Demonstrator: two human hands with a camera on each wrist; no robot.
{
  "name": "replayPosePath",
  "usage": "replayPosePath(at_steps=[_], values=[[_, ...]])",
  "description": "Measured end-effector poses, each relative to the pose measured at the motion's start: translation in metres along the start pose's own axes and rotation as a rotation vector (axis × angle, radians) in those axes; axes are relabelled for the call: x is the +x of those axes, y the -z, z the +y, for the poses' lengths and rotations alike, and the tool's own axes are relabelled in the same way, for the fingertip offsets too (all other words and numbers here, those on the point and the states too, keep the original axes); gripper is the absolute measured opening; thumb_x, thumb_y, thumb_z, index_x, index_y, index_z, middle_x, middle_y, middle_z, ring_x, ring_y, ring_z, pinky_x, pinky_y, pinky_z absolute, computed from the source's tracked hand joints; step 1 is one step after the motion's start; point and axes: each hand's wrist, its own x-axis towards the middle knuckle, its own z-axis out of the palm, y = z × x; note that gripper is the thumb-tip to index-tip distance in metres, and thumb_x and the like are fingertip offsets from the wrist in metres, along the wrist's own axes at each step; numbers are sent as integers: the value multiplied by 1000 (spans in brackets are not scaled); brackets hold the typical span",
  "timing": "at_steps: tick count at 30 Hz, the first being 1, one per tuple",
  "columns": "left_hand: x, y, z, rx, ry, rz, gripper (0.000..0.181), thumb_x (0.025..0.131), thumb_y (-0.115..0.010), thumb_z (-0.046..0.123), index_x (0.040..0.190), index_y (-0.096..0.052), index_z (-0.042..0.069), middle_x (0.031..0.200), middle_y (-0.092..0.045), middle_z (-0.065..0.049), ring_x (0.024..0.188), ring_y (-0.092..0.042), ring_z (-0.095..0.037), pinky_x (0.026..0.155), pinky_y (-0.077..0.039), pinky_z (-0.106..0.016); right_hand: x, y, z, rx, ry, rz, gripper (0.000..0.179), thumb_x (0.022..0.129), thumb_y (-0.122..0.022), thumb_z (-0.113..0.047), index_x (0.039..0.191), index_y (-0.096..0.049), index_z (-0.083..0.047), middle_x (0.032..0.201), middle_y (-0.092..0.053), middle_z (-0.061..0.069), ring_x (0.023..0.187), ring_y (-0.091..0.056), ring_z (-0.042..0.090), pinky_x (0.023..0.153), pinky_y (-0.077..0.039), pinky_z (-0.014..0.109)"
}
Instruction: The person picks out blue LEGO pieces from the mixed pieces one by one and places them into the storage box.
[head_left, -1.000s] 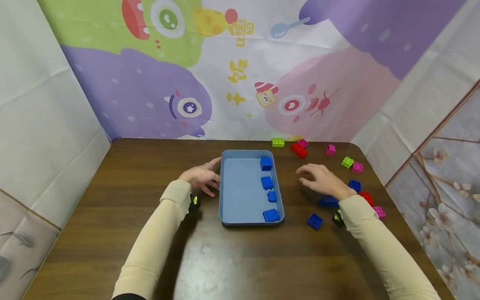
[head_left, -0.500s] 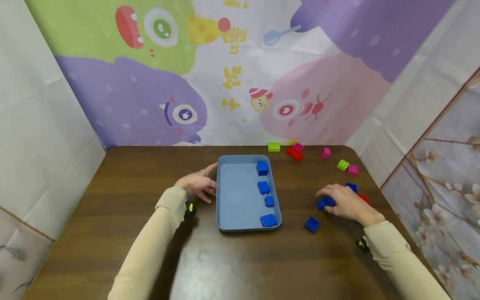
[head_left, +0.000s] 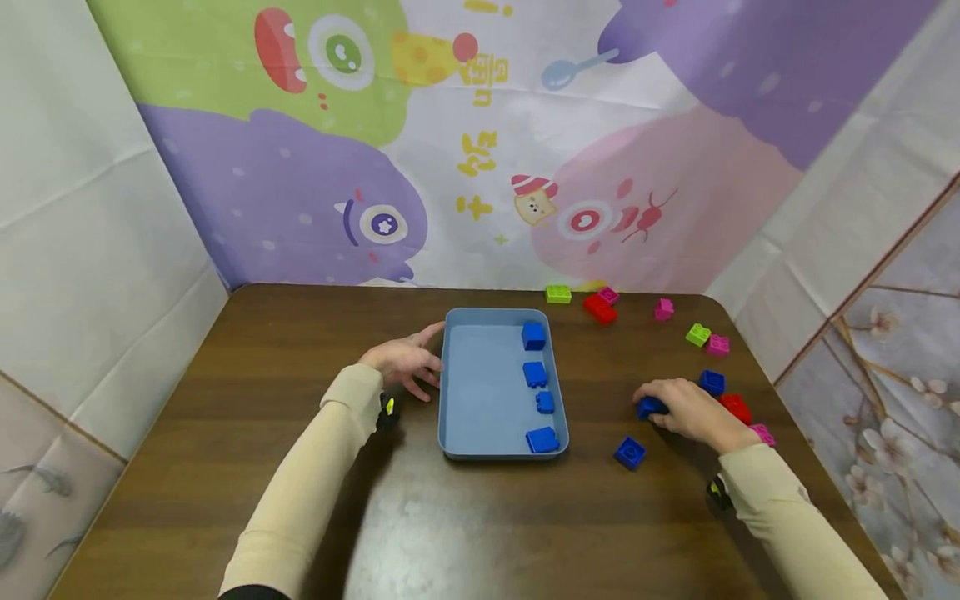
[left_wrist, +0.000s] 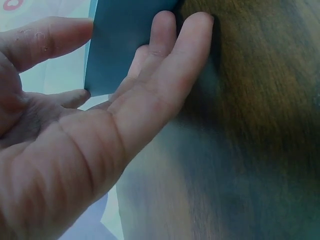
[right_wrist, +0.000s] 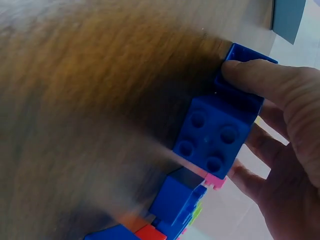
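Note:
My left hand (head_left: 408, 364) is at the left side of a blue-grey tray (head_left: 480, 454), its fingers spread against the wall; in the left wrist view, the thumb and fingertips touch that wall (left_wrist: 120, 45). Several blue toy bricks (head_left: 534, 337) line the tray's right side. To the right of the tray, my right hand (head_left: 684, 408) pinches a blue toy brick (head_left: 652, 407) low at the table. In the right wrist view, the thumb lies over the hollow of this brick (right_wrist: 244, 54), and a studded blue part (right_wrist: 212, 135) sits right against it; whether they are joined, I cannot tell.
One loose blue brick (head_left: 630, 452) lies between tray and right hand. Beyond that hand are another blue brick (head_left: 712, 382), a red brick (head_left: 736, 409) and a pink brick (head_left: 762, 433). Green (head_left: 558, 293), red and pink bricks are scattered toward the table's back right.
My right hand has moved right and down from above the table and has taken hold of the blue brick. The left hand stays at the tray's left wall.

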Motion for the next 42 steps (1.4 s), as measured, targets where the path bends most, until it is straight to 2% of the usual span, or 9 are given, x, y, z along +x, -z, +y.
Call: replayPosePath(at_steps=[4, 8, 12, 15, 20, 28, 35, 42], values=[[0, 2, 2, 3, 17, -1, 96, 98, -55, 0, 164, 4, 39, 148, -40, -26, 118, -61, -43, 84, -59, -58, 10, 0, -4, 12, 5, 1, 28, 85, -81, -6, 111, -73, -10, 110, -73, 9, 101, -69, 32, 91, -55, 54], [-1, 2, 3, 10, 36, 5, 96, 98, -54, 0, 164, 4, 39, 151, -37, -26, 119, -61, -43, 84, -59, -57, 23, 3, -20, 46, 49, 110, 30, 87, -81, -9, 115, -72, -7, 110, -73, 8, 100, -70, 29, 91, -56, 52], [0, 1, 5, 19, 27, -4, 95, 99, -54, 1, 164, 5, 38, 156, -31, -26, 121, -60, -44, 85, -59, -58, 39, 10, -48, 107, 168, 240, 33, 86, -82, -10, 117, -71, -6, 110, -73, 6, 97, -70, 23, 89, -58, 49], [1, 2, 5, 16, 28, -5, 95, 99, -54, 1, 164, 5, 38, 159, -25, -24, 123, -59, -44, 86, -58, -58, 56, 15, -69, 151, 268, 266, 34, 86, -82, -9, 118, -71, -6, 109, -73, 4, 95, -69, 18, 86, -60, 43], [1, 5, 2, 15, 35, 0, 95, 100, -53, 1, 164, 5, 39, 160, -23, -23, 123, -58, -45, 85, -59, -58, 85, 14, -103, 233, 344, 163, 34, 89, -78, -7, 121, -70, -3, 112, -72, 5, 96, -69, 16, 86, -61, 36], [1, 2, 2, 7, 35, -3, 95, 99, -54, 1, 164, 4, 39, 159, -27, -25, 126, -57, -46, 85, -59, -57, 110, -1, -156, 201, 433, -109, 28, 95, -74, -15, 119, -66, -5, 113, -72, 7, 99, -67, 16, 93, -58, 34], [3, 2, 3, 0, 19, -24, 96, 99, -54, 1, 164, 6, 39, 160, -25, -25, 129, -55, -48, 86, -58, -59, 115, -13, -168, 159, 486, -214, 27, 95, -74, -16, 120, -69, -7, 116, -73, 6, 104, -68, 16, 98, -56, 34], [0, 3, 2, -14, 20, -29, 96, 99, -55, 0, 163, 4, 41, 157, -29, -26, 126, -57, -46, 84, -58, -59, 114, -25, -169, 204, 488, -269, 33, 97, -72, -25, 125, -67, -9, 122, -71, 5, 109, -67, 13, 102, -54, 31]])
